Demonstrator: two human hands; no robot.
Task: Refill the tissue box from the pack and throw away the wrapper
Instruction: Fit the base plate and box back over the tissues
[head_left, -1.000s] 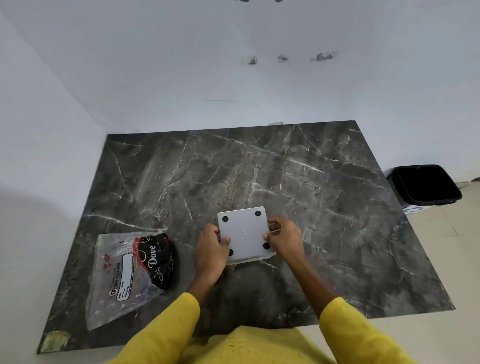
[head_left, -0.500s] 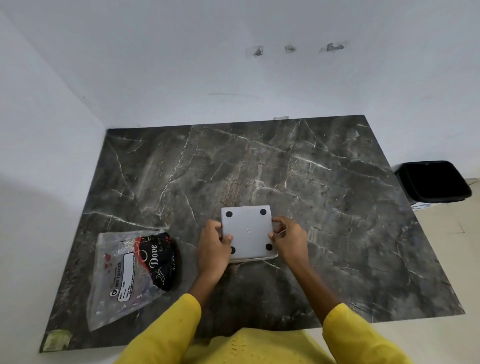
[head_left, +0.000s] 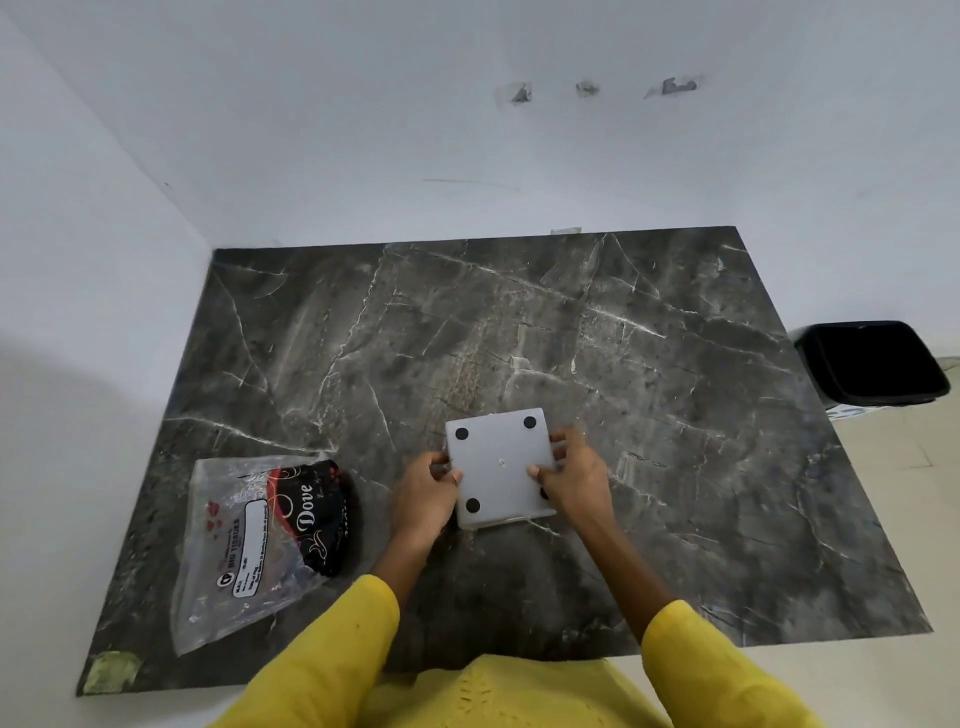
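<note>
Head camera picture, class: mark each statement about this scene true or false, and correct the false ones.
1. Both hands hold the tissue box. True.
2. The box shows its underside with black feet. True.
3. The wrapper lies in the bin. False: it lies on the table, on the person's left.
4. The bin stands on the table. False: it stands on the floor beyond the table's right edge.

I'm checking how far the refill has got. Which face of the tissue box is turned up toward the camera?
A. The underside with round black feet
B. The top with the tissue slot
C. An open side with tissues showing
A: the tissue box, held between the left hand and right hand, shows a flat grey face with black feet at its corners.
</note>
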